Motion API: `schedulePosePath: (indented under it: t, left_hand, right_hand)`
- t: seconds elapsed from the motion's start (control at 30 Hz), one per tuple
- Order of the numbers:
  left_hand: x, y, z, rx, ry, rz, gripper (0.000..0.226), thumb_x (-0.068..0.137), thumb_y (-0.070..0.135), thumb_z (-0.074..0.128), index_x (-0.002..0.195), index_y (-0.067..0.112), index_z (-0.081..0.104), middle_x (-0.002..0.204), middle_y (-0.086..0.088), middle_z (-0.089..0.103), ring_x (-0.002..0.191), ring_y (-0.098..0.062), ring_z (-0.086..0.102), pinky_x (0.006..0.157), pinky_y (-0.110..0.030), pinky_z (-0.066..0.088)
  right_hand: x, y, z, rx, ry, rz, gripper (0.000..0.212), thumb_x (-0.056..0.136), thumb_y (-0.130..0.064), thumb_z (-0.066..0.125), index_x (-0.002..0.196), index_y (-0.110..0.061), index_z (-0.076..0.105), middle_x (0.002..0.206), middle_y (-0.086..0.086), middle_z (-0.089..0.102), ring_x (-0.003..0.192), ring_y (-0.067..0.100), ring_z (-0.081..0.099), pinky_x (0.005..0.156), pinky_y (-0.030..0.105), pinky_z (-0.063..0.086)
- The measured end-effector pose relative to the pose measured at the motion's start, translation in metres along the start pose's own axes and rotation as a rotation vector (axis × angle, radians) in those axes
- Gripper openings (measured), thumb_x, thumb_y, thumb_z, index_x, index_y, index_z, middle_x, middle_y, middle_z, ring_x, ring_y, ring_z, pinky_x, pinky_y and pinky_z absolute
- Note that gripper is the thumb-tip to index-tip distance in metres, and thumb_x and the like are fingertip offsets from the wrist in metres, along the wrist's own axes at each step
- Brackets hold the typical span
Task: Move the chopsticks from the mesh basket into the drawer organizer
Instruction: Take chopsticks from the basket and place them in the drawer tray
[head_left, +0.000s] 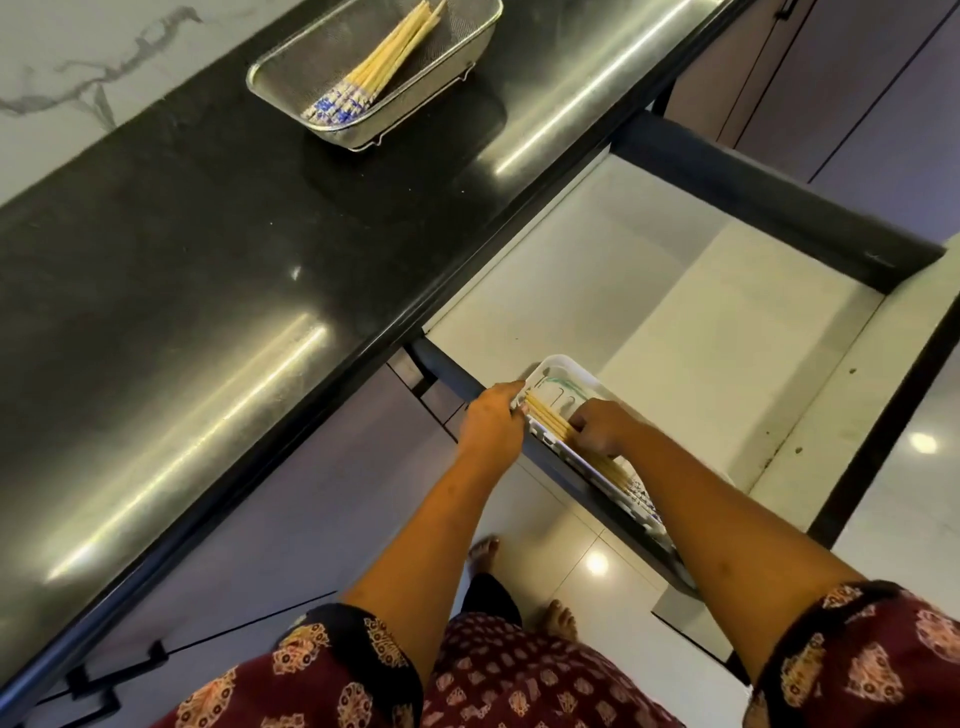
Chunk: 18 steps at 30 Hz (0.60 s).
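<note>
A steel mesh basket (462, 57) stands on the black counter at the top, holding several pale wooden chopsticks (387, 62) with blue-patterned ends. In the open drawer (649, 291) below lies a white drawer organizer (563, 369) against the drawer's left wall. Several chopsticks (548, 418) lie lengthwise in it. My right hand (602, 427) rests on those chopsticks with its fingers curled over them. My left hand (493, 418) grips the organizer's left rim and the drawer edge.
The glossy black countertop (208, 260) runs diagonally across the left. The drawer's white floor stretches to the right of the organizer. Dark cabinet fronts sit at the upper right. My bare feet stand on a shiny tiled floor (587, 551) under the drawer.
</note>
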<state>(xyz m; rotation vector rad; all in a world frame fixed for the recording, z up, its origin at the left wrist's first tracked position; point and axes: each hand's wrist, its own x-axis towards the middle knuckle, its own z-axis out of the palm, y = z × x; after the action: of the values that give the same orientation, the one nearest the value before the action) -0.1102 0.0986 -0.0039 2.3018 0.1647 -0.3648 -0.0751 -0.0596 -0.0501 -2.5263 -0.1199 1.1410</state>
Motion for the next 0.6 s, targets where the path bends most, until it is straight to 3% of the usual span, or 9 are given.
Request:
schedulePosePath:
  t: [0.1,0.2,0.3,0.37,0.43,0.6]
  left_hand:
    - [0.0,-0.003,0.003,0.063,-0.006,0.034,0.034,0.091,0.008,0.052,0.125,0.008,0.055,0.12,-0.014,0.061,0.108,-0.027,0.059,0.092,-0.035,0.05]
    - [0.001,-0.005,0.003,0.098,-0.002,0.058,0.036,0.091,0.007,0.051,0.127,0.01,0.053,0.122,-0.011,0.061,0.109,-0.024,0.059,0.094,-0.034,0.05]
    - [0.001,-0.008,0.003,0.123,-0.016,0.072,0.037,0.091,0.008,0.051,0.128,0.011,0.053,0.121,-0.01,0.061,0.107,-0.023,0.059,0.093,-0.036,0.051]
    - [0.001,-0.009,0.002,0.124,-0.028,0.068,0.038,0.091,0.009,0.052,0.129,0.012,0.051,0.122,-0.01,0.06,0.109,-0.023,0.059,0.094,-0.036,0.051]
    - [0.0,-0.01,0.003,0.123,-0.039,0.064,0.039,0.091,0.01,0.053,0.13,0.012,0.05,0.124,-0.009,0.06,0.111,-0.022,0.058,0.095,-0.037,0.051]
    - [-0.001,-0.011,0.004,0.17,-0.044,0.08,0.041,0.091,0.012,0.053,0.132,0.013,0.047,0.129,-0.009,0.056,0.116,-0.025,0.054,0.1,-0.044,0.046]
  right_hand:
    - [0.007,0.002,0.006,0.021,0.045,0.013,0.013,0.089,-0.016,0.052,0.092,-0.018,0.065,0.09,0.001,0.057,0.086,0.017,0.052,0.075,0.026,0.038]
    - [0.009,0.003,0.01,0.046,0.105,-0.005,0.011,0.089,-0.013,0.053,0.084,-0.022,0.058,0.085,0.001,0.058,0.083,0.018,0.054,0.075,0.026,0.042]
    - [0.008,0.009,0.015,0.089,0.165,-0.037,0.013,0.089,-0.015,0.054,0.087,-0.027,0.057,0.088,-0.002,0.059,0.085,0.019,0.056,0.084,0.03,0.05]
    - [0.005,0.012,0.019,0.107,0.19,-0.041,0.013,0.089,-0.017,0.053,0.088,-0.029,0.056,0.087,-0.002,0.06,0.08,0.017,0.056,0.08,0.027,0.049]
    - [0.003,0.013,0.022,0.12,0.217,-0.042,0.013,0.09,-0.017,0.053,0.086,-0.028,0.056,0.085,-0.002,0.06,0.075,0.014,0.054,0.076,0.026,0.048]
    - [0.0,0.008,0.024,0.136,0.266,0.01,0.009,0.088,-0.019,0.055,0.081,-0.021,0.06,0.079,0.001,0.062,0.077,0.019,0.058,0.082,0.037,0.055]
